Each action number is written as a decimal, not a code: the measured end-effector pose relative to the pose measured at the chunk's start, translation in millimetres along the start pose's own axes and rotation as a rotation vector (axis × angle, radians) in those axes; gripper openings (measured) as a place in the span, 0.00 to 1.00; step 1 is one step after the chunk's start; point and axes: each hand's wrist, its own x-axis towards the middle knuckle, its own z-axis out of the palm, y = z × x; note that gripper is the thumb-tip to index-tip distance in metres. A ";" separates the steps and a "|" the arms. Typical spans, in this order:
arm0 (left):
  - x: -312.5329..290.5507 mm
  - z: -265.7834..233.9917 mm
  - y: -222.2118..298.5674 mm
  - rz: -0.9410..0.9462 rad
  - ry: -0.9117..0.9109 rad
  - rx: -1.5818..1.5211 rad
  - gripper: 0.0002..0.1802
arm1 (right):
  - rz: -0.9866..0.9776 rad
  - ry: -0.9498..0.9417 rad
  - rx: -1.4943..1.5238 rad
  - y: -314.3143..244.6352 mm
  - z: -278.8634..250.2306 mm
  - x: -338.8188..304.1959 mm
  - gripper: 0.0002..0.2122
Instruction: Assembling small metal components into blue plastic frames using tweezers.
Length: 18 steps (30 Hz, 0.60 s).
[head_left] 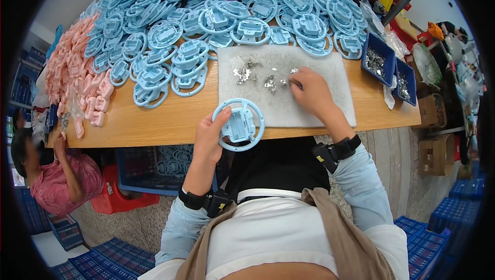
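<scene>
My left hand [207, 137] grips a light blue plastic toy steering wheel [239, 125] by its left rim, thumb on top. Its hollow box-shaped middle faces up, just off the table's front edge. Over the right half of a grey-white mat [330, 69], my right hand [313, 93] is closed in a pinch. Whatever its fingertips hold is too small to make out. Beside those fingers lie small shiny metal pieces [270, 83], with another loose cluster [241, 76] farther left on the mat.
A big heap of blue wheels [211, 17] covers the table's far side. Pink plastic parts [77, 69] are piled at left, near a seated person [64, 177]. Two blue bins [379, 58] of metal pieces stand at right. Below the table is a blue crate [149, 184].
</scene>
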 end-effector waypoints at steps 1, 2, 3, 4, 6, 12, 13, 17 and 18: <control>-0.3 0.7 0.6 -0.006 0.005 0.006 0.14 | 0.045 0.016 0.037 5.1 -4.1 -1.0 0.06; -0.8 1.4 1.5 -0.011 0.009 0.011 0.15 | 0.090 0.032 0.073 8.4 -7.2 -1.9 0.07; -1.0 1.8 1.7 -0.017 0.013 0.017 0.15 | 0.109 0.038 0.092 8.3 -9.9 -3.4 0.07; -0.4 1.9 1.2 -0.012 0.008 0.016 0.15 | 0.098 0.044 0.103 7.5 -10.9 -4.4 0.07; 0.6 1.6 0.0 -0.001 -0.001 0.013 0.15 | 0.072 0.057 0.124 4.8 -11.4 -5.8 0.07; -0.3 3.1 2.9 -0.030 -0.007 0.046 0.15 | -0.092 -0.048 0.130 -3.9 -10.5 -4.6 0.07; -0.4 2.9 2.5 -0.031 -0.006 0.049 0.15 | -0.116 -0.052 0.088 -6.2 -9.4 -4.5 0.07; -0.2 2.4 1.2 -0.028 -0.011 0.057 0.15 | -0.156 -0.065 -0.078 -9.2 -7.1 -8.1 0.07; -0.3 2.4 1.2 -0.025 -0.015 0.058 0.15 | -0.152 -0.068 -0.119 -9.4 -6.8 -10.2 0.07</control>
